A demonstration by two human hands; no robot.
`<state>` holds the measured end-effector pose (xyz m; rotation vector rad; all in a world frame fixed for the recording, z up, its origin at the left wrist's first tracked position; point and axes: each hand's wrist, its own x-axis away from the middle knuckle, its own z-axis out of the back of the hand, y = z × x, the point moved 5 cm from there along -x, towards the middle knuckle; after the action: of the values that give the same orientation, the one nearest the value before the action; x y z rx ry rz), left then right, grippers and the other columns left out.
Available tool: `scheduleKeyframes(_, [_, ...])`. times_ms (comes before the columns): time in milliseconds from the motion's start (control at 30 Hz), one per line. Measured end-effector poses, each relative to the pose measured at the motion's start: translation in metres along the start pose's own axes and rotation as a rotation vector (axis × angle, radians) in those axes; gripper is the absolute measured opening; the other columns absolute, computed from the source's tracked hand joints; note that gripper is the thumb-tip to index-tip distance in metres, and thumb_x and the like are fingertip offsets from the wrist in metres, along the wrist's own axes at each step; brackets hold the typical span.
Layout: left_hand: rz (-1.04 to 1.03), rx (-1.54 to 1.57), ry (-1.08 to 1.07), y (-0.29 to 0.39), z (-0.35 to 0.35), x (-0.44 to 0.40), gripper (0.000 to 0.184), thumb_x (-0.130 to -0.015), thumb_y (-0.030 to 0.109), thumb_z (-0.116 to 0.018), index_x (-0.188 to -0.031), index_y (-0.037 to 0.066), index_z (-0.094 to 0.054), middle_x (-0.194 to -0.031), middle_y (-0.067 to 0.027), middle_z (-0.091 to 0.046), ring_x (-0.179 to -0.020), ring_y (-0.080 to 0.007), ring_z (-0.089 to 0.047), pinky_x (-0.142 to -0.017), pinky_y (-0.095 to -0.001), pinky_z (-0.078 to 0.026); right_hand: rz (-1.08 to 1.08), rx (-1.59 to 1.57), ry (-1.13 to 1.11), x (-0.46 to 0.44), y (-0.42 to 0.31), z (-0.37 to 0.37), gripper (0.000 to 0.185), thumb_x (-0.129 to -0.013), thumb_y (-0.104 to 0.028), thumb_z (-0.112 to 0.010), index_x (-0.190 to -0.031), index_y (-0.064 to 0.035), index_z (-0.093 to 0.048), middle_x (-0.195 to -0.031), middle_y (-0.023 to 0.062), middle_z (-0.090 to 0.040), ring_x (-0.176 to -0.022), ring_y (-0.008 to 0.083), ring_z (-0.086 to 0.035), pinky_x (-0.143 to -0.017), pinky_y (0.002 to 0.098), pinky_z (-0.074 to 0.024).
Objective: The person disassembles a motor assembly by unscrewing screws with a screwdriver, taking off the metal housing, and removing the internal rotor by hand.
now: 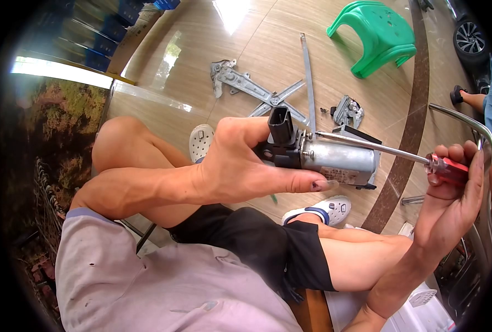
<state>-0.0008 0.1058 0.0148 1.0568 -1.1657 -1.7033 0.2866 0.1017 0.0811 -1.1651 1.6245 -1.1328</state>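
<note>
a: holding what, and where?
b: gripping a small motor [340,156] in the left hand [229,157], centre of the frame. laying the thumb straight along its lower side, hooking the index finger behind the black connector [279,124]. can't tell about the remaining fingers, hidden underneath.
a: and with the right hand [450,196]?
b: curling fingers round the red handle [450,170] of a screwdriver [392,150], right side of the frame. running the shaft leftward across the metal can, ending close to the small screws [308,146].
a: seating properly?
b: can't tell, not seeing the recess.
a: suggesting what?
b: lining shaft up with screw axis before twisting, pushing in firmly to avoid cam-out. bracing the can against torque, not loading the plastic connector. leaving the left thumb clear of the tip in case of slipping. turning slowly, checking for bite first.
a: seeing anything else?
b: seeing a scissor-arm bracket [251,86] lying upper middle, a smaller bracket [345,110] lying to its right, plus a green stool [376,33], upper right.
</note>
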Motion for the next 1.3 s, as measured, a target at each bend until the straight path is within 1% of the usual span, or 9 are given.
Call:
scheduleKeyframes(267, [-0.017,0.021,0.003,0.002,-0.001,0.0,0.039,-0.071,0.025,-0.095,-0.092,-0.001,-0.075,-0.072,-0.0003,-0.066,-0.065,-0.0029,-0.052,-0.054,-0.0225,-0.044,-0.043,-0.003,0.023,-0.003,0.003,0.004,0.032,-0.109,-0.028,-0.047,-0.121,-0.001,-0.06,-0.098,0.012,-0.071,-0.09,0.0244,-0.072,-0.066,0.0334,-0.0545])
scheduleKeyframes(567, [0.007,-0.021,-0.012,0.002,0.0,0.001,0.04,-0.072,0.026,-0.095,-0.093,-0.001,-0.075,-0.071,0.0003,-0.066,-0.064,-0.0026,-0.052,-0.053,-0.0225,-0.044,-0.067,0.017,0.06,-0.006,0.008,0.011,0.035,-0.108,-0.028,-0.047,-0.123,0.001,-0.059,-0.099,0.0128,-0.071,-0.09,0.0242,-0.072,-0.075,0.0372,-0.0597])
scheduleKeyframes(667, [0.015,-0.009,-0.019,0.002,0.001,0.001,0.041,-0.072,0.026,-0.095,-0.095,-0.001,-0.075,-0.071,0.0004,-0.066,-0.064,-0.0023,-0.052,-0.053,-0.0222,-0.044,-0.076,0.033,0.027,-0.005,0.007,0.003,0.039,-0.108,-0.03,-0.048,-0.125,0.0032,-0.057,-0.1,0.0151,-0.072,-0.088,0.024,-0.073,-0.068,0.0321,-0.0599])
scheduleKeyframes(767, [0.014,-0.005,-0.027,0.001,0.001,0.002,0.041,-0.072,0.026,-0.095,-0.096,-0.001,-0.075,-0.072,0.0008,-0.067,-0.065,-0.0019,-0.052,-0.054,-0.0216,-0.044,-0.135,0.193,0.147,0.0,0.008,-0.015,0.042,-0.108,-0.031,-0.047,-0.127,0.0042,-0.055,-0.1,0.0168,-0.072,-0.073,0.022,-0.072,-0.052,0.0259,-0.0557])
scheduleKeyframes(833, [0.019,-0.001,-0.028,0.001,0.001,0.002,0.041,-0.072,0.026,-0.095,-0.097,-0.001,-0.075,-0.072,0.001,-0.067,-0.065,-0.0016,-0.052,-0.054,-0.0211,-0.044,-0.161,0.259,0.025,-0.005,0.01,0.0,0.041,-0.108,-0.027,-0.046,-0.133,0.0046,-0.053,-0.103,0.0169,-0.071,-0.062,0.0146,-0.066,-0.046,0.0216,-0.0488])
scheduleKeyframes(967, [0.039,0.068,-0.025,0.001,-0.002,0.003,0.041,-0.073,0.025,-0.095,-0.097,-0.002,-0.075,-0.073,0.0014,-0.067,-0.067,-0.0014,-0.051,-0.055,-0.0206,-0.044,-0.122,0.198,-0.041,-0.007,0.011,0.007,0.039,-0.105,-0.025,-0.052,-0.131,0.0047,-0.053,-0.099,0.0169,-0.073,-0.043,0.0099,-0.057,-0.033,0.0196,-0.0394])
scheduleKeyframes(1167, [-0.005,0.05,-0.028,0.001,0.0,0.003,0.041,-0.073,0.025,-0.094,-0.097,-0.001,-0.075,-0.075,0.0017,-0.067,-0.067,-0.0013,-0.051,-0.055,-0.0204,-0.044,-0.067,0.167,0.033,-0.007,0.014,0.002,0.037,-0.102,-0.016,-0.054,-0.132,0.0047,-0.053,-0.108,0.0176,-0.071,-0.046,0.0076,-0.058,-0.033,0.0177,-0.0386])
scheduleKeyframes(1267, [-0.016,0.052,-0.03,0.002,-0.001,0.004,0.041,-0.072,0.025,-0.095,-0.097,-0.001,-0.075,-0.074,0.0011,-0.067,-0.066,-0.0013,-0.051,-0.055,-0.0207,-0.044,-0.109,0.157,-0.009,-0.007,0.014,0.008,0.036,-0.101,-0.015,-0.054,-0.132,0.0047,-0.052,-0.11,0.018,-0.069,-0.05,0.0102,-0.061,-0.038,0.0198,-0.0437])
scheduleKeyframes(1300, [-0.018,0.062,-0.028,0.002,-0.001,0.004,0.041,-0.072,0.025,-0.095,-0.097,-0.001,-0.075,-0.073,0.0009,-0.067,-0.066,-0.0013,-0.052,-0.055,-0.0208,-0.044,-0.048,0.177,0.029,-0.006,0.012,0.005,0.036,-0.101,-0.015,-0.054,-0.132,0.0046,-0.053,-0.109,0.0179,-0.069,-0.051,0.0113,-0.061,-0.041,0.021,-0.0454])
